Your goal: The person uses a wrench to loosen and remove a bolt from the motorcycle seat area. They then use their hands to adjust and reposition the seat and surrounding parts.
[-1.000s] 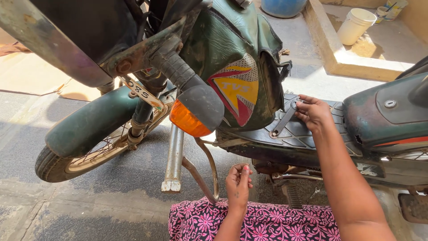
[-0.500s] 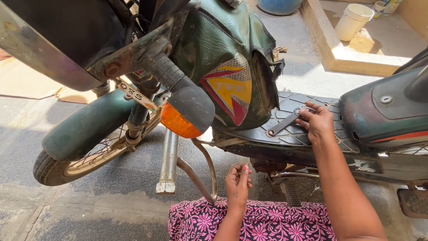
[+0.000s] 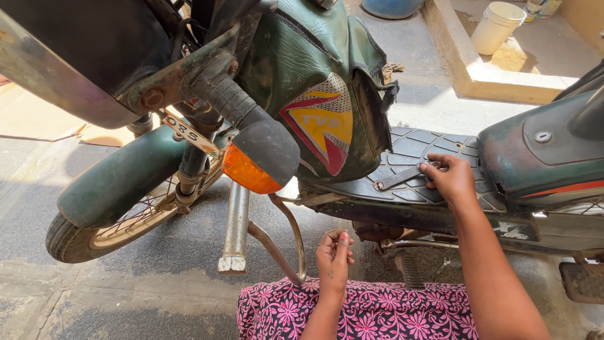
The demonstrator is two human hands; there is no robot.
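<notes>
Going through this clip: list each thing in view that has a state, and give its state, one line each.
Right hand: fingers resting on the wrench.
Wrench: lying flat on the rubber floorboard.
Left hand: fingers pinched together low beside the frame; any held item too small to tell.
Front wheel: on the ground, turned aside.
Orange indicator lamp: unlit.
White bucket: upright.

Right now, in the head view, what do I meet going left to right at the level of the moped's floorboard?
Front wheel → orange turn signal → left hand → spanner lying on the floorboard → right hand on the spanner's end → green rear body panel.
</notes>
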